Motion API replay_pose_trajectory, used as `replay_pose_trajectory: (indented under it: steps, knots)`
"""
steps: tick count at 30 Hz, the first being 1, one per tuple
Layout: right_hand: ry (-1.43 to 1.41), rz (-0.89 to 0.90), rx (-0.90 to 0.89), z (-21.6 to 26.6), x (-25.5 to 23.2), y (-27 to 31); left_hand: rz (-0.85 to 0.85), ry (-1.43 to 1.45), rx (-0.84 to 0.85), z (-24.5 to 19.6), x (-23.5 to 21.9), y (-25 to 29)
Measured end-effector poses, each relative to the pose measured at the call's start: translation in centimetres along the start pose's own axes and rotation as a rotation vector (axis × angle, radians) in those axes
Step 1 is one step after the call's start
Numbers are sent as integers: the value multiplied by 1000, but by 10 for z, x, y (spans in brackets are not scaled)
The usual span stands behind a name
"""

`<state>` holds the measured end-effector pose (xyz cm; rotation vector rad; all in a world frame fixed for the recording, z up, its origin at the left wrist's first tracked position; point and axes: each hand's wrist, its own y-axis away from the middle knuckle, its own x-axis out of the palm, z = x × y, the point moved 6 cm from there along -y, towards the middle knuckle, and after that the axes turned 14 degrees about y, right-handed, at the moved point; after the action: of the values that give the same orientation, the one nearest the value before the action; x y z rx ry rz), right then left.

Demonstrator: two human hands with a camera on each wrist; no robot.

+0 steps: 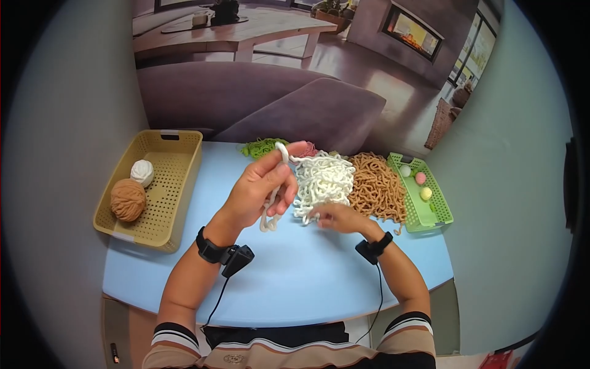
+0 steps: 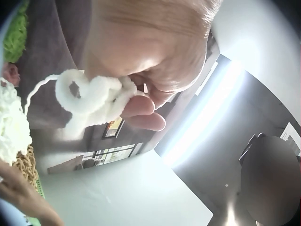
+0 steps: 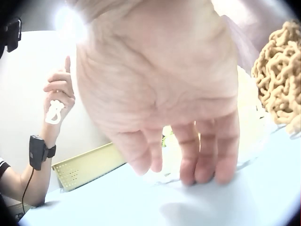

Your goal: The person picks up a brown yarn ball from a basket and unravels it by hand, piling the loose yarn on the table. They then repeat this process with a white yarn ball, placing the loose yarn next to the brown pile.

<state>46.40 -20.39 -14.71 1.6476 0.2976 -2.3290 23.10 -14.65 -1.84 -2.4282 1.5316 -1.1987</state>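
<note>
My left hand (image 1: pixel 261 187) is raised over the table and grips a strand of thick white yarn (image 2: pixel 91 96). The yarn passes over the index finger, and a loop hangs below the palm. From the finger it runs across to a loose heap of the same white yarn (image 1: pixel 324 179). Slightly blurred, my right hand (image 1: pixel 337 218) is at the heap's front edge, palm down. In the right wrist view its fingers (image 3: pixel 187 165) reach loosely downward, with no yarn pinched between them.
Brown yarn (image 1: pixel 376 187) lies heaped right of the white. A green basket (image 1: pixel 437 220) with small balls stands at far right. At left, a tan basket (image 1: pixel 166 209) holds a white ball (image 1: pixel 142 173) and a brown ball (image 1: pixel 128 200). Green yarn (image 1: pixel 261 147) and pink yarn (image 1: pixel 309 149) lie behind.
</note>
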Motion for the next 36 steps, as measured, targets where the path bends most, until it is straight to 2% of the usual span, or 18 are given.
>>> replay_pose_trajectory:
  steps: [3,6,9,10,13,14,16,19,22,23,25,27,29,30,33,36]
  knots:
    - [57,-33,280,-53,1,-27,52,4,-66,12,4,-1]
    - [336,-21,317,-53,-19,-35,41,15,-159,29,4,-3]
    - [-295,-187,430,-5,-48,-27,-67,-64,-112,46,-17,-11]
    - [-571,-245,354,20,-54,-19,-95,-24,-90,48,-20,-12]
    - [-729,-419,188,74,-52,-18,-208,-39,-90,57,-25,-14]
    - [-812,-429,165,78,-49,-19,-162,-1,-95,63,-32,-13]
    - [-974,-437,103,83,-49,-24,-109,-128,-232,72,-34,-11]
    - [-1043,-124,57,82,-44,-32,-52,-272,-353,84,-32,-6]
    - [-963,-479,217,63,-57,-34,-28,-287,-401,99,-35,-7]
    - [-962,-590,224,57,-70,-36,-30,-274,-408,103,-38,-7]
    - [-824,-881,105,44,-104,-41,-44,-258,-403,107,-44,-8]
    - [-535,-1144,-25,35,-140,-41,-27,-230,-375,109,-47,-9]
    - [-278,-1271,5,15,-161,-43,-71,-265,-423,107,-46,-7]
    - [-150,-1302,76,6,-167,-45,-95,-281,-448,107,-47,-6]
    - [28,-941,371,-62,-159,-55,-119,-395,-497,107,-54,-6]
    - [270,-59,748,-69,-117,-52,-116,-490,-514,96,-49,-8]
